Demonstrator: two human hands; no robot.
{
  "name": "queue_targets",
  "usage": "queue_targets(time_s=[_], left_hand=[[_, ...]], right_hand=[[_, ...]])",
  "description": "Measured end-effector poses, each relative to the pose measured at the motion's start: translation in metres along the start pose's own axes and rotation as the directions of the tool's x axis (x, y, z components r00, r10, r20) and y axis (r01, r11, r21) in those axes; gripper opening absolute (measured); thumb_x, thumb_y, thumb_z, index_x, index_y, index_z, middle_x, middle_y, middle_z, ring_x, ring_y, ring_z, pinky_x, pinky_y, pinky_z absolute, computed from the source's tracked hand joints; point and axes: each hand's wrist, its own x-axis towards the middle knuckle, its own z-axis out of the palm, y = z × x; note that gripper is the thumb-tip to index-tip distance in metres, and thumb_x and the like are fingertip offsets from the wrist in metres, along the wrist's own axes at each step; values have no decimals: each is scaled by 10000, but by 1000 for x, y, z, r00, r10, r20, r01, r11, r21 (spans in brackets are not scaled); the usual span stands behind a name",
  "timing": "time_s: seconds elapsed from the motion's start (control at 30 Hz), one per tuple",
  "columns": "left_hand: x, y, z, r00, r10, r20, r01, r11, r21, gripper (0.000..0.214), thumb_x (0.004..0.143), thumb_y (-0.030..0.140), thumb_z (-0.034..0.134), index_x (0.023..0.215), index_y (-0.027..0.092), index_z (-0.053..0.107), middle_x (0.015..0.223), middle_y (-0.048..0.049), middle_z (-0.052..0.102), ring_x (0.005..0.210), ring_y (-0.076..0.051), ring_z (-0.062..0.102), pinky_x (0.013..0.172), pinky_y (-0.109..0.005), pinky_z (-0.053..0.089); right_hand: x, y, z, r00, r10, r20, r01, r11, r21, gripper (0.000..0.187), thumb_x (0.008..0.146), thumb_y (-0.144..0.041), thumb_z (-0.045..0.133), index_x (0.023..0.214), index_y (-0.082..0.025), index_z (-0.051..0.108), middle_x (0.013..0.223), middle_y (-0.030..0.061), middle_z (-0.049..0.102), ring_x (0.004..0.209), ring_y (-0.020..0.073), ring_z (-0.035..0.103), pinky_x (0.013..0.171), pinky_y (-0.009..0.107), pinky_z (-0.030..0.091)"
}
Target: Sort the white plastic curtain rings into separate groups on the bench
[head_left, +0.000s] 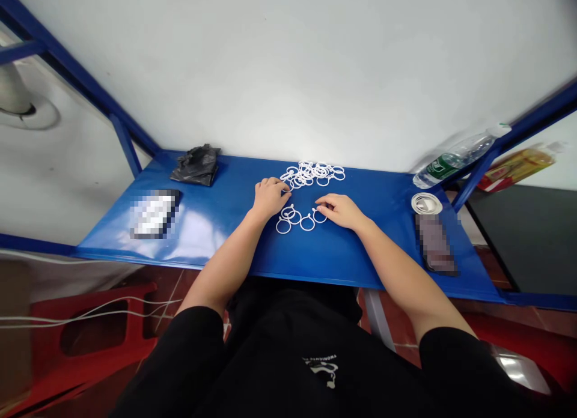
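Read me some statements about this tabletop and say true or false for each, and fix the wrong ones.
1. A heap of white rings lies on the blue table. True.
2. The black plastic bag lies nearer the right hand than the left hand. False: it is nearer the left.
3. A white coil lies on the table's right side. True.
4. The clear bottle has a red label. False: the label is green.
5. Several loose rings lie nearer the table's front edge than the heap. True.
6. Both hands wear gloves. False: both are bare.
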Motion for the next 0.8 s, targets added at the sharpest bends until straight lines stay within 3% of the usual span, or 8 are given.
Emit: queue_targets(time_s=[0.17,0.33,0.43,0.63,0.7,0.8], left_hand=[[2,-2,5,992,102,-75,-109,989,-96,100,972,290,710,928,260,795,1232,-85,753,1153,-326,624,1052,-541,439],[3,0,8,954,219,-206,-268,930,-253,80,999,279,687,986,249,760,1251,-79,765,1152,-286,686,1070,-521,486],[0,8,7,905,355,-235,-416,855,-310,109,1022,298,668,1030,227,749,1301,-103,749,1211,-262,692,1076,-473,523],[-10,31,8,734,631,-252,-679,670,-300,165,1055,325,646,1010,227,771,1330,-114,753,1191,-245,724,1035,-452,550],[-12,35,8,709,673,-210,-704,656,-273,195,1064,329,628,995,231,782,1342,-110,754,1162,-249,737,1010,-454,552],[-13,37,8,722,677,-140,-686,677,-266,224,1073,319,600,994,242,795,1370,-97,748,1155,-248,742,1009,-458,546]], right_hand=[[-1,2,-1,999,5,-33,-5,1000,7,252,986,-353,650,1156,-261,812,1017,46,810,848,206,718,771,347,512],[-1,2,-3,998,5,-65,-3,1000,24,239,983,-369,667,1129,-260,822,1005,51,816,822,208,715,765,351,511],[-1,1,-2,996,9,-94,-3,998,61,238,981,-375,671,1125,-259,821,1001,49,818,815,206,715,766,348,515],[0,2,2,969,136,-205,-56,934,353,332,1019,-460,601,1157,-229,796,912,38,799,712,185,696,710,338,532],[0,3,3,957,195,-213,-74,879,472,362,1005,-510,620,1150,-224,790,880,31,785,649,167,670,655,321,531],[0,6,4,952,226,-208,-75,826,558,388,958,-572,685,1081,-221,795,852,29,774,621,156,650,615,307,532]])
